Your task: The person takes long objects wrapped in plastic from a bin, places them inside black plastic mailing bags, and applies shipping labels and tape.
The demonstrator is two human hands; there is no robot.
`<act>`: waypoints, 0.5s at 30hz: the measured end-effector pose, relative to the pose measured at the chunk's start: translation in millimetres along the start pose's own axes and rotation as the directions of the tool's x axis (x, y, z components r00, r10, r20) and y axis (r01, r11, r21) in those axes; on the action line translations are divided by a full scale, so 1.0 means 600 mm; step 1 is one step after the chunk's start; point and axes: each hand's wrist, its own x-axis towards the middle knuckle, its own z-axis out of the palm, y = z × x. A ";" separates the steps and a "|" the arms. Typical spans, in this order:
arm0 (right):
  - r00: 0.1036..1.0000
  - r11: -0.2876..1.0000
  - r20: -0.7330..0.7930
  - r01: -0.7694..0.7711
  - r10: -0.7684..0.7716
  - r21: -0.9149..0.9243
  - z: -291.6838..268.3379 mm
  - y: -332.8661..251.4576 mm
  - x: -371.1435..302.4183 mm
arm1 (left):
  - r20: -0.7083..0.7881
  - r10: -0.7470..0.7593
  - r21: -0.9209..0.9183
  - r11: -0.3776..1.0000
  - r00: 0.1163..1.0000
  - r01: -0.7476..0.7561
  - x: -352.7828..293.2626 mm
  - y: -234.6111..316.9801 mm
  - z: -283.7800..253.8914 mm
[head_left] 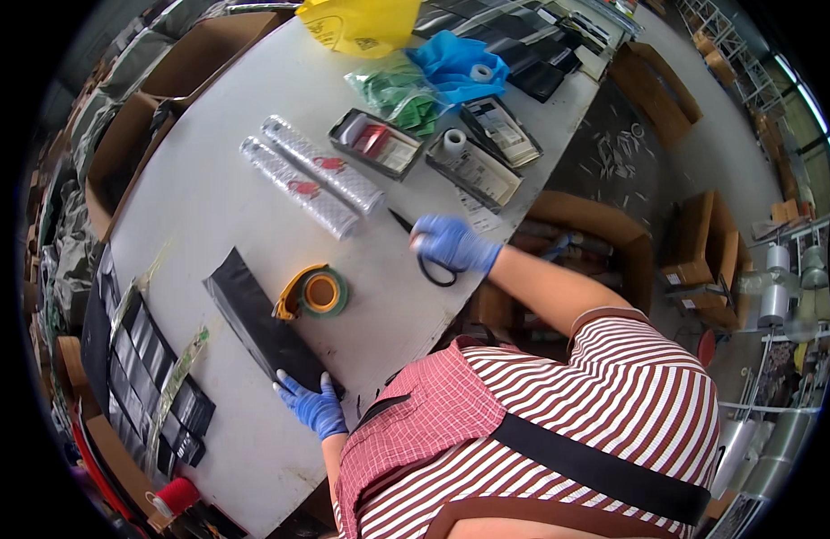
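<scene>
My left hand (316, 406), in a blue glove, rests at the near end of a long, flat black plastic package (262, 314). Its thumb and fingers are spread against the package. Farther right, near the table edge, my gloved right hand (458, 244) is closed around black-handled scissors (400, 219). A dark blade points away to the far left, and a handle loop shows below the fingers. Between my hands sits a yellow tape dispenser (293, 292) with a roll of tape (323, 293). Two silvery bubble-wrapped rolls (298, 187) with red marks lie beyond it.
Black packages bundled with tape (154, 359) lie at left, near a red spool (177, 496). Small boxes (376, 144) with labels and rolls stand at the back, beside green, blue and yellow bags (356, 27). An open carton (594, 211) stands off the table's right edge.
</scene>
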 end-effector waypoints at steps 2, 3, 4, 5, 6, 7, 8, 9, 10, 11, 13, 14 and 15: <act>0.942 0.972 -0.245 -0.236 0.230 0.008 -0.111 0.077 0.016 | -0.001 -0.010 0.008 1.000 1.000 0.010 0.008 -0.007 0.023; 0.914 0.943 -0.290 -0.321 0.284 -0.090 -0.158 0.117 0.020 | -0.059 0.014 -0.044 0.999 0.998 -0.017 0.008 -0.031 0.038; 0.881 0.896 -0.340 -0.406 0.330 -0.183 -0.190 0.154 0.026 | -0.119 0.038 -0.095 0.994 0.992 -0.049 0.010 -0.037 0.045; 0.874 0.892 -0.344 -0.417 0.343 -0.171 -0.204 0.183 0.031 | -0.137 0.013 -0.103 0.994 0.990 -0.027 0.008 -0.021 0.041; 0.884 0.831 -0.224 -0.463 0.410 -0.308 -0.214 0.204 0.039 | -0.138 0.019 -0.091 0.995 0.990 -0.032 0.009 -0.014 0.042; 0.868 0.757 -0.108 -0.477 0.484 -0.446 -0.221 0.223 0.041 | -0.141 -0.035 -0.090 0.996 0.989 0.023 0.007 -0.014 0.045; 0.867 0.762 -0.103 -0.480 0.488 -0.435 -0.217 0.226 0.046 | -0.145 -0.094 -0.087 0.993 0.985 0.082 0.004 -0.014 0.047; 0.831 0.683 -0.061 -0.494 0.553 -0.539 -0.203 0.224 0.051 | -0.138 -0.140 -0.097 0.987 0.980 0.127 0.003 -0.010 0.045; 0.786 0.596 -0.026 -0.489 0.618 -0.637 -0.193 0.223 0.057 | -0.142 -0.137 -0.084 0.989 0.980 0.126 0.002 -0.013 0.048; 0.783 0.585 -0.017 -0.480 0.622 -0.654 -0.184 0.237 0.058 | -0.151 -0.142 -0.090 0.987 0.978 0.129 0.006 -0.018 0.053; 0.797 0.613 -0.027 -0.486 0.604 -0.622 -0.183 0.243 0.057 | -0.156 -0.149 -0.089 0.987 0.977 0.136 0.006 -0.013 0.048; 0.813 0.638 -0.043 -0.487 0.581 -0.596 -0.184 0.246 0.057 | -0.145 -0.134 -0.068 0.990 0.980 0.125 0.006 -0.012 0.044; 0.822 0.648 -0.017 -0.462 0.569 -0.605 -0.189 0.248 0.059 | -0.134 -0.118 -0.053 0.992 0.984 0.112 0.007 -0.007 0.040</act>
